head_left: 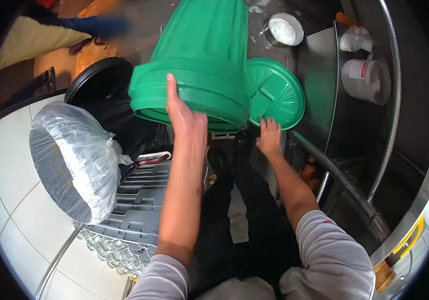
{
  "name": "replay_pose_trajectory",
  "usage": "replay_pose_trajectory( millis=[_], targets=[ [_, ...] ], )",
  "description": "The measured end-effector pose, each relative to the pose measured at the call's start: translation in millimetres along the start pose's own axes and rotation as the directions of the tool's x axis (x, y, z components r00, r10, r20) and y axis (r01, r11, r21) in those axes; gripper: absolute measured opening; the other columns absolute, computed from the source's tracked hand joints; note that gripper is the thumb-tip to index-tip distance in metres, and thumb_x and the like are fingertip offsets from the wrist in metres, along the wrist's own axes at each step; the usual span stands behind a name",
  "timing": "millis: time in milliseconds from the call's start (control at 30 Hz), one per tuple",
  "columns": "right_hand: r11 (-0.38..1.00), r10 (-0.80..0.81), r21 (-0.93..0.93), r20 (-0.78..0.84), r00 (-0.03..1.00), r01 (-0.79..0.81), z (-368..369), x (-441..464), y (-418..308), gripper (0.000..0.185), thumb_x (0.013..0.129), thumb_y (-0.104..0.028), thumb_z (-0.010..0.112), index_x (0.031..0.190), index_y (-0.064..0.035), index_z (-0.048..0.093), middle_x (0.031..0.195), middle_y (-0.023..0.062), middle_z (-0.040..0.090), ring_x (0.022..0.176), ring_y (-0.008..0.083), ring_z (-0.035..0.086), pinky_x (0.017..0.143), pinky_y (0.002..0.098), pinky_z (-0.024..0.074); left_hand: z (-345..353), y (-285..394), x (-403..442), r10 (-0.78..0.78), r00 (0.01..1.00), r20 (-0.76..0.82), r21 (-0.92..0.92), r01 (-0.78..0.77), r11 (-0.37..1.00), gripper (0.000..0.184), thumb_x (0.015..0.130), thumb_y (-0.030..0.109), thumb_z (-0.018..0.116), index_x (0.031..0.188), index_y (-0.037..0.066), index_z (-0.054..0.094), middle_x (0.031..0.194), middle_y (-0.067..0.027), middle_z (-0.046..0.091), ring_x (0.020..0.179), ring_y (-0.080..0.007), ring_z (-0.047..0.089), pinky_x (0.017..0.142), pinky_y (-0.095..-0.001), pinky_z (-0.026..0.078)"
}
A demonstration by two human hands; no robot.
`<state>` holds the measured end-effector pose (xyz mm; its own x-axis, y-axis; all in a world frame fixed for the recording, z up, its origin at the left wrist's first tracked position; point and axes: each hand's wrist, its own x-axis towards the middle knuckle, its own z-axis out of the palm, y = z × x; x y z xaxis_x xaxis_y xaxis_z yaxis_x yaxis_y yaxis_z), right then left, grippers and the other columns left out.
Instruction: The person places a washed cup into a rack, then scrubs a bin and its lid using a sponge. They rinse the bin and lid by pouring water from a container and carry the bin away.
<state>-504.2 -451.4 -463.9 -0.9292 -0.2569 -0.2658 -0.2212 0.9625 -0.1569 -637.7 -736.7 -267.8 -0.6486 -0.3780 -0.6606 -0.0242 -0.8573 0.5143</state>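
A large ribbed green bin (199,45) is tipped over, its open mouth facing me. My left hand (188,120) grips its rim, thumb up along the outer wall and the other fingers hidden at the mouth. The round green lid (276,92) is to the right of the bin. My right hand (269,136) is at the lid's lower edge with its fingers apart; I cannot tell whether they touch it.
A metal pot with white foam (283,30) stands on the wet floor. At left are a plastic-wrapped round container (82,162), a black bin (102,82) and grey racks (139,200). Metal rails (342,187) and a clear tub (367,80) are at right. Another person's arm (82,27) shows top left.
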Motion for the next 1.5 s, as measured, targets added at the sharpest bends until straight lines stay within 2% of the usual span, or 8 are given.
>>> replay_pose_trajectory(
  millis=[400, 500, 533, 567, 700, 867, 1233, 1500],
  targets=[
    [0.955, 0.145, 0.251, 0.074, 0.987, -0.159, -221, 102, 39, 0.043, 0.07, -0.011, 0.059, 0.112, -0.0091, 0.069, 0.091, 0.0276, 0.07, 0.089, 0.0469, 0.067, 0.082, 0.0558, 0.0517, 203, 49, 97, 0.123, 0.987, 0.106, 0.275, -0.148, 0.95, 0.03, 0.1, 0.017, 0.062, 0.117, -0.006, 0.056, 0.099, -0.0164, 0.066, 0.087, -0.0266, 0.069, 0.078, -0.0403, 0.062],
    [0.921, 0.111, 0.349, 0.184, 0.977, -0.17, -265, 155, 50, 0.047, 0.072, -0.015, 0.056, 0.117, -0.0166, 0.072, 0.105, 0.0226, 0.072, 0.1, 0.0415, 0.068, 0.089, 0.0506, 0.0524, 232, 69, 113, -0.002, 0.9, 0.435, 0.765, -0.369, 0.529, 0.045, 0.096, 0.04, 0.066, 0.113, -0.002, 0.067, 0.097, -0.0163, 0.071, 0.08, -0.0228, 0.072, 0.079, -0.0372, 0.06],
    [0.897, 0.101, 0.401, 0.219, 0.971, -0.184, -272, 171, 56, 0.049, 0.073, -0.016, 0.056, 0.119, -0.0185, 0.073, 0.11, 0.021, 0.072, 0.103, 0.0399, 0.068, 0.092, 0.0488, 0.0522, 235, 86, 118, -0.082, 0.817, 0.571, 0.819, -0.574, -0.015, 0.056, 0.094, 0.056, 0.061, 0.117, 0.005, 0.071, 0.108, -0.0169, 0.073, 0.088, -0.0267, 0.073, 0.086, -0.041, 0.056],
    [0.869, 0.089, 0.453, 0.254, 0.963, -0.2, -278, 183, 61, 0.051, 0.073, -0.017, 0.055, 0.121, -0.0204, 0.073, 0.114, 0.0193, 0.072, 0.107, 0.0382, 0.068, 0.094, 0.047, 0.052, 229, 96, 116, -0.115, 0.795, 0.595, 0.678, -0.574, -0.46, 0.063, 0.091, 0.064, 0.057, 0.121, 0.01, 0.072, 0.116, -0.0168, 0.072, 0.101, -0.0326, 0.071, 0.094, -0.0456, 0.052],
    [0.877, 0.058, 0.42, 0.389, 0.92, -0.233, -307, 218, 64, 0.052, 0.074, -0.021, 0.057, 0.124, -0.0224, 0.072, 0.123, 0.0145, 0.07, 0.117, 0.0335, 0.065, 0.102, 0.0427, 0.0492, 156, 89, 63, -0.397, 0.799, 0.452, 0.127, -0.498, -0.858, 0.065, 0.099, 0.066, 0.042, 0.126, 0.014, 0.071, 0.12, -0.0186, 0.07, 0.124, -0.0324, 0.06, 0.116, -0.053, 0.031],
    [0.899, -0.041, 0.399, 0.487, 0.872, -0.181, -331, 215, 21, 0.045, 0.076, -0.026, 0.058, 0.117, -0.0281, 0.076, 0.12, 0.0119, 0.072, 0.113, 0.0345, 0.067, 0.1, 0.0426, 0.0509, 110, 112, 53, -0.036, 0.577, 0.816, 0.235, -0.388, -0.891, 0.052, 0.092, 0.052, 0.063, 0.109, 0.004, 0.075, 0.133, -0.0194, 0.059, 0.137, -0.0344, 0.045, 0.116, -0.0657, 0.022],
    [0.896, -0.269, -0.111, 0.635, 0.724, 0.43, -406, 222, -167, 0.033, 0.082, -0.027, 0.061, 0.105, -0.0095, 0.078, 0.112, 0.0127, 0.075, 0.103, 0.0332, 0.072, 0.086, 0.0469, 0.0561, 85, 152, 89, 0.372, 0.585, 0.72, 0.693, -0.579, -0.429, 0.069, 0.086, -0.006, 0.058, 0.151, 0.001, 0.037, 0.162, -0.0193, 0.031, 0.145, -0.0387, 0.036, 0.117, -0.0464, 0.035],
    [-0.178, -0.206, -0.28, 0.948, 0.242, 0.943, -344, 217, -274, 0.028, 0.088, -0.034, 0.065, 0.102, -0.0123, 0.078, 0.119, 0.004, 0.072, 0.102, 0.0311, 0.067, 0.091, 0.0545, 0.0499, 84, 196, 99, 0.277, 0.746, 0.605, 0.782, -0.622, -0.033, 0.046, 0.107, 0.029, 0.044, 0.143, 0.001, 0.052, 0.158, -0.0179, 0.041, 0.146, -0.0328, 0.039, 0.119, -0.0394, 0.029]
  ],
)
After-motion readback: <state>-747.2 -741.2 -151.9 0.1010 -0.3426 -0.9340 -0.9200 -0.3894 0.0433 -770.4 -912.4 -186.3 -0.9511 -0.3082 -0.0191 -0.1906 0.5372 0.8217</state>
